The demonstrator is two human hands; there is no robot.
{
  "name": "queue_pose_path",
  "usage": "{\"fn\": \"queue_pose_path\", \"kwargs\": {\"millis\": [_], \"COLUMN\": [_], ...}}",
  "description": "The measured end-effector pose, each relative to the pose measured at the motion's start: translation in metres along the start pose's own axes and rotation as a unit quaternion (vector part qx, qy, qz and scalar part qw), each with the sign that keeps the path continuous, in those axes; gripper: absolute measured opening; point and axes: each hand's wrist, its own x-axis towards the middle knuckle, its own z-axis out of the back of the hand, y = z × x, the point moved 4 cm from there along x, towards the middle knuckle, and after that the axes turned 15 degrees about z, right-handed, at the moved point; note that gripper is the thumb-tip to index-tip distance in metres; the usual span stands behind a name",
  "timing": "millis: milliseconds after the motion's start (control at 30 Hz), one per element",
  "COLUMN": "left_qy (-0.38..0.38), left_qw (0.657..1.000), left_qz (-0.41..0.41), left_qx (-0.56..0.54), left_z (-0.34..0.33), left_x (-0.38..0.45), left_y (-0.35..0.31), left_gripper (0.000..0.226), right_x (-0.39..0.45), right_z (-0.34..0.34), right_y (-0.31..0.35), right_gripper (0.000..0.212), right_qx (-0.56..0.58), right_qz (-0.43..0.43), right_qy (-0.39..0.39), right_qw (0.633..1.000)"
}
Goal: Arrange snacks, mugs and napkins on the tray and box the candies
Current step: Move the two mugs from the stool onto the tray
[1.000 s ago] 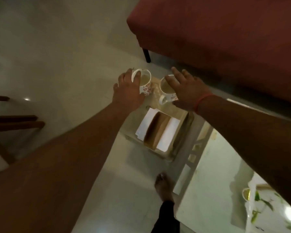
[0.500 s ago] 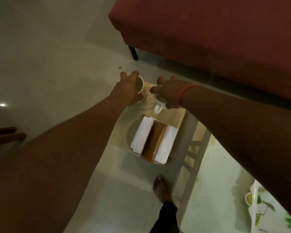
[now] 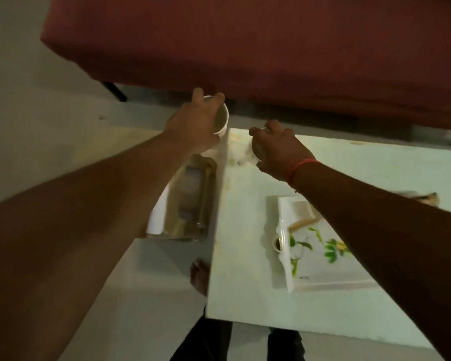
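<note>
My left hand (image 3: 195, 123) grips a white mug (image 3: 221, 120) by its rim, held in the air just past the far left corner of the white table (image 3: 245, 269). My right hand (image 3: 276, 147) is closed over a second white mug (image 3: 246, 158), mostly hidden and blurred, above the table's far left part. A white tray (image 3: 320, 277) with a green leaf print lies on the table under my right forearm. White napkins (image 3: 158, 217) lie on a low glass stand left of the table, blurred.
A dark red sofa (image 3: 271, 48) runs along the far side, its black leg (image 3: 115, 91) on the pale floor. The low glass stand (image 3: 190, 199) is beside the table's left edge. My bare foot (image 3: 199, 277) and dark trouser legs show at the table's near edge.
Both hands closed on the mugs, lifted them off the low stand and carried them right toward the white table. The view swung right, so the tray is now in full view.
</note>
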Motion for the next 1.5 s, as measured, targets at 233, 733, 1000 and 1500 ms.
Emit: {"fn": "queue_pose_path", "kwargs": {"millis": [233, 733, 1000, 1500], "left_qy": [0.039, 0.078, 0.085, 0.096], "left_qw": [0.992, 0.982, 0.981, 0.978], "left_qz": [-0.119, -0.150, -0.144, -0.141], "left_qx": [0.019, 0.082, 0.094, 0.117], "left_z": [-0.061, -0.171, -0.176, -0.192], "left_x": [-0.057, -0.132, -0.146, -0.157], "left_y": [-0.194, -0.325, -0.337, -0.333], "left_gripper": [0.088, 0.085, 0.088, 0.089], "right_x": [-0.162, -0.304, -0.316, -0.318], "right_z": [-0.024, -0.113, -0.127, -0.126], "right_y": [-0.122, -0.158, -0.147, -0.146], "right_gripper": [0.076, 0.073, 0.077, 0.083], "right_qx": [0.041, 0.058, 0.047, 0.033], "right_qz": [-0.093, -0.084, -0.084, -0.089], "right_qy": [-0.008, 0.030, 0.011, 0.003], "right_qw": [0.995, 0.994, 0.995, 0.995]}}
